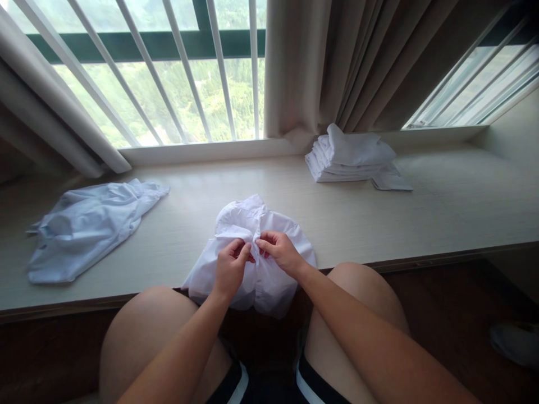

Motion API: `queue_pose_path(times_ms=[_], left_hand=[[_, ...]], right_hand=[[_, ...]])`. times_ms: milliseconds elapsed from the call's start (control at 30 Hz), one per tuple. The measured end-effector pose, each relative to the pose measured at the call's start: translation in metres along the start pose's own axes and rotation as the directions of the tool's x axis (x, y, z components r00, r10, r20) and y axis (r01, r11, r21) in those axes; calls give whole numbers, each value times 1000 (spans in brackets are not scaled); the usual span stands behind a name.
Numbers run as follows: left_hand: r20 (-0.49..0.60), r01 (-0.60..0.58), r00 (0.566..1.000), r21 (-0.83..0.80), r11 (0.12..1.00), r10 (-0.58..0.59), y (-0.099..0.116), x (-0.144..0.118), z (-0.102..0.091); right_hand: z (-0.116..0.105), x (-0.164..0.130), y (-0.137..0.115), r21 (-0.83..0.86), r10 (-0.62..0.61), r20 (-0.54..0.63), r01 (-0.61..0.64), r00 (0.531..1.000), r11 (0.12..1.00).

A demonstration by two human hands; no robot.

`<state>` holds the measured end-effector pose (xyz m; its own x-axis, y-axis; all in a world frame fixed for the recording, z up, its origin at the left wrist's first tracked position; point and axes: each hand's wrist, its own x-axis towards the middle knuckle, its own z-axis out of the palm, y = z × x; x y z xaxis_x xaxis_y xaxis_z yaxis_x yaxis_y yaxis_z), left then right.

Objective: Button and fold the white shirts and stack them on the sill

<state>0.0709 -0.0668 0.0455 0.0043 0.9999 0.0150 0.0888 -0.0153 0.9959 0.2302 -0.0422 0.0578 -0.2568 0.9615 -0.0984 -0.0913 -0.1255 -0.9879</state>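
Note:
A white shirt (248,224) lies crumpled at the near edge of the pale window ledge (442,202), its lower part hanging over the edge between my knees. My left hand (231,268) pinches the shirt's front near the middle. Right beside it, my right hand (280,251) pinches the other side of the same opening. The fingertips of both hands nearly touch over the placket.
A loose light-blue shirt (90,224) lies spread at the ledge's left. A stack of folded white shirts (349,157) sits at the back right under the beige curtain (349,62). A barred window (168,73) runs behind the ledge. Dark floor lies below right.

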Motion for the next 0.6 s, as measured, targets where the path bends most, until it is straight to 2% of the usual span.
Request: queue_pose_path(times_ms=[100,200,300,367,500,600], left_hand=[[-34,10,999,32,999,-9,0,2,-2],[-72,46,996,-40,998,-49,0,4,-4],[-25,82,996,-212,974,-89,1,5,-5],[24,97,995,-258,961,-94,3,5,-4],[58,85,995,-168,982,-76,4,3,-2],[31,45,999,-105,993,-42,2,3,-3]], right_hand=[[0,0,0,-5,2,-10,-2,1000,1000],[-1,0,2,-2,10,-11,-10,1000,1000],[-1,1,4,7,19,-11,-19,1000,1000],[-2,1,5,17,19,-11,-19,1000,1000],[-2,1,8,42,10,1,-10,1000,999],[-2,2,9,49,4,5,-4,1000,999]])
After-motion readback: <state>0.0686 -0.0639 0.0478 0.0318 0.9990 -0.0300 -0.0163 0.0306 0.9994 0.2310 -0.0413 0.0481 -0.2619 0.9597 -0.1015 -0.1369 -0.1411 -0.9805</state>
